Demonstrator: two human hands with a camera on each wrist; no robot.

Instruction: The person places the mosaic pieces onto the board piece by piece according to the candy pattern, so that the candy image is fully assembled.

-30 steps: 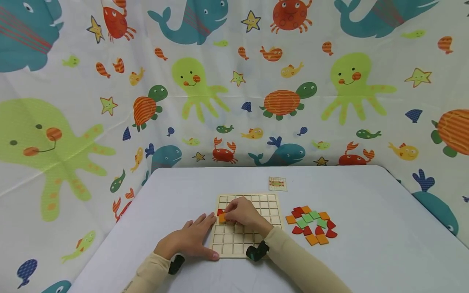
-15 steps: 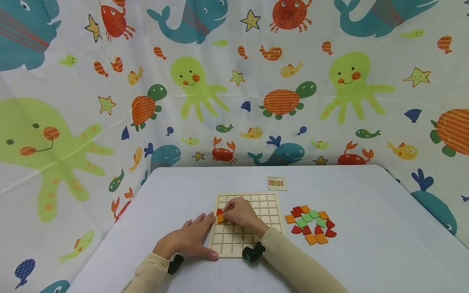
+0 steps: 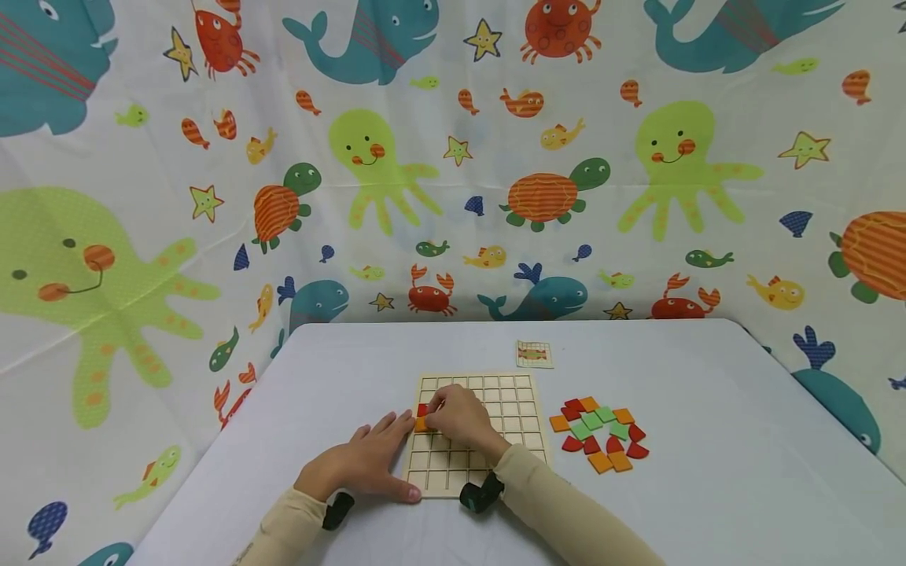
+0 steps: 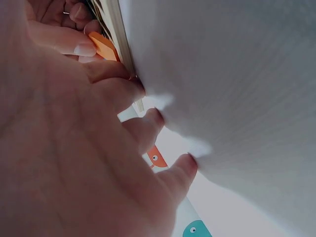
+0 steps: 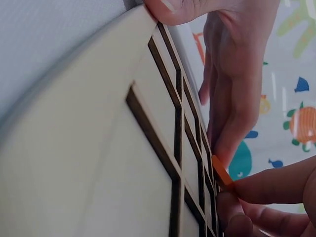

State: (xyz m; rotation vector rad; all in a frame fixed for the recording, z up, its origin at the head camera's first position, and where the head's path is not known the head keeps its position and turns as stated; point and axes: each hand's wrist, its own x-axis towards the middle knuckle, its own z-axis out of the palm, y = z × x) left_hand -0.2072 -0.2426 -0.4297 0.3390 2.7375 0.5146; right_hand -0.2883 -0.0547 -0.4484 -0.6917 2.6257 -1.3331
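Note:
A pale wooden grid board (image 3: 453, 481) lies on the white table. My right hand (image 3: 458, 417) pinches an orange square tile (image 3: 421, 425) between thumb and fingers at the board's left column. In the right wrist view the orange tile (image 5: 223, 173) is tilted against the grid, its edge at the slats. Just beyond it a red tile (image 3: 422, 409) sits in the same column. My left hand (image 3: 364, 464) is spread flat along the board's left edge, thumb at the near left corner. In the left wrist view its fingertips rest on the table beside the board.
Right of the board lies a loose group of red tiles (image 3: 637, 451), orange tiles (image 3: 600, 462) and green tiles (image 3: 591, 421). A small pattern card (image 3: 534, 354) lies behind the board. A cloth (image 3: 453, 196) printed with sea animals hangs behind the table.
My right hand has shifted slightly left with the orange tile, which now sits lower at the board's left column. More of the red tile shows. The left hand stays in place.

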